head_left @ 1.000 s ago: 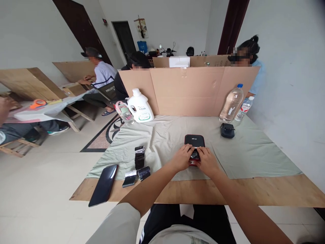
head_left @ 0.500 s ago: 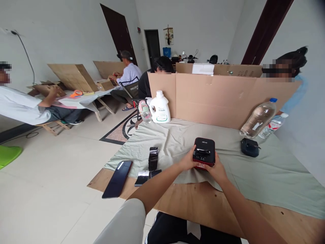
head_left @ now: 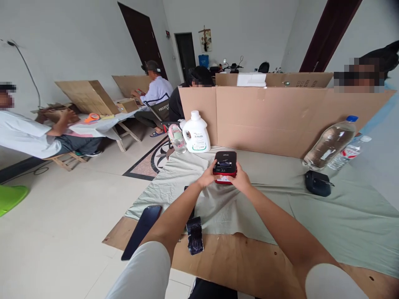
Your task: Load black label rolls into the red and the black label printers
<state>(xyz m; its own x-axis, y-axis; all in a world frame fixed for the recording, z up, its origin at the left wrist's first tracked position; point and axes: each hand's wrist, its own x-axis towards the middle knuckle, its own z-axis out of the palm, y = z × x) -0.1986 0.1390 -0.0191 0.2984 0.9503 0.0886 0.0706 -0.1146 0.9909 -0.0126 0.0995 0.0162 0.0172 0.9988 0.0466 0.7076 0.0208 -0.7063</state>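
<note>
My left hand [head_left: 208, 176] and my right hand [head_left: 242, 177] clasp a black-and-red box-shaped device [head_left: 225, 162] from its two sides. It stands over the back part of the cloth-covered table; whether its base touches the cloth I cannot tell. A small dark item lies on its black top, and a white label shows on the red front side. Below my left forearm, a shiny black roll-like strip [head_left: 195, 236] lies near the table's front edge. Another black piece [head_left: 189, 212] is mostly hidden by that forearm. A dark phone [head_left: 144, 228] rests at the left table edge, partly covered by my arm.
Behind the device stand a white jug [head_left: 197, 135] and a clear pink-topped bottle [head_left: 178, 139], before a cardboard screen [head_left: 264, 120]. Right are a large blue-capped bottle [head_left: 332, 143], a smaller water bottle [head_left: 349, 153] and a dark case [head_left: 318, 183]. Several people sit around.
Both hands have carried the device forward and to the left, toward the white jug. The view has shifted slightly, and my left forearm now covers part of the black pieces.
</note>
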